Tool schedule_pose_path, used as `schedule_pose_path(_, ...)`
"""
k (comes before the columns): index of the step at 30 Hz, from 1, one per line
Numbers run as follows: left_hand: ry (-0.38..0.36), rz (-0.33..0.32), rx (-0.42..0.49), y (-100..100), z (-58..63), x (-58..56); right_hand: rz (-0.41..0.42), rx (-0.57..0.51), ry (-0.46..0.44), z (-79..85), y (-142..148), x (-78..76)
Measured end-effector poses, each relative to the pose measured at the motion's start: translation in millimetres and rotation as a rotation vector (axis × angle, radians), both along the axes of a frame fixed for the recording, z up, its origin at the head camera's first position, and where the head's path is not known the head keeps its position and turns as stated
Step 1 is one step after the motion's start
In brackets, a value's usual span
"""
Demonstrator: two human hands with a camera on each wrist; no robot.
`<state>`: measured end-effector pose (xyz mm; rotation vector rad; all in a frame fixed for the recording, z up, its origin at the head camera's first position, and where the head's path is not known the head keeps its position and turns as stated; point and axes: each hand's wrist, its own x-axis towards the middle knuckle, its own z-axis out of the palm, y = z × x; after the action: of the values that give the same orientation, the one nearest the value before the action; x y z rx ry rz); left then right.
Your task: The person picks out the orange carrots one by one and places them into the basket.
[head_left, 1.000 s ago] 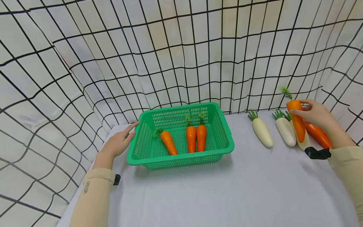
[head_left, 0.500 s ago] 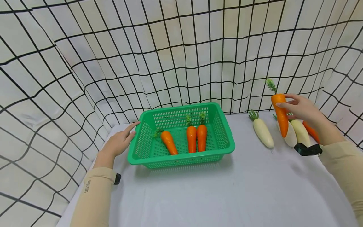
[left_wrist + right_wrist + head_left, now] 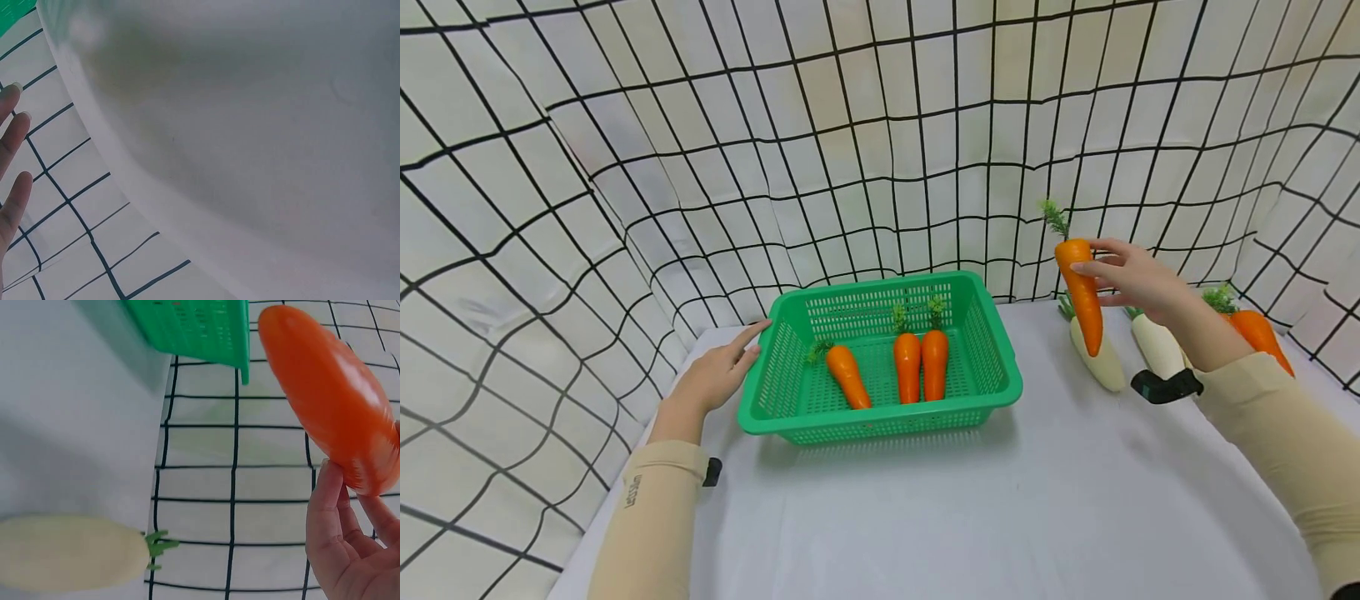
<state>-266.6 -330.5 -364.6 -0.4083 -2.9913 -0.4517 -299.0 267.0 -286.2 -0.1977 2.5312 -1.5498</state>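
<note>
My right hand (image 3: 1138, 275) pinches an orange carrot (image 3: 1081, 287) near its leafy top, holding it up with the tip pointing down. In the head view this carrot overlaps a white radish (image 3: 1101, 358) lying on the table. The right wrist view shows the held carrot (image 3: 334, 394) large, with fingertips at its thick end. At the left, my left hand (image 3: 713, 379) rests its straight fingers on the rim of a green plastic basket (image 3: 880, 421). Inside the basket lie three carrots: one (image 3: 847, 377) to the left and a pair (image 3: 921, 367) side by side near the middle.
Another white radish (image 3: 1159, 346) lies partly behind the right forearm. Further right is an orange carrot (image 3: 1262, 337) with a green top. Black grid netting (image 3: 880, 150) over white cloth rises behind and beside the white table (image 3: 895, 517).
My right hand has carried the carrot leftward, from above the vegetables at the far right to over the leftmost radish. My left hand stays on the basket rim.
</note>
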Motion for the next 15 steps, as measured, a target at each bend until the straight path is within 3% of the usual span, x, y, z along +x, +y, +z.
schedule_pose_path(15,-0.009,0.002,-0.010,-1,0.6,0.7,0.071,-0.022,0.011,13.5,-66,-20.3)
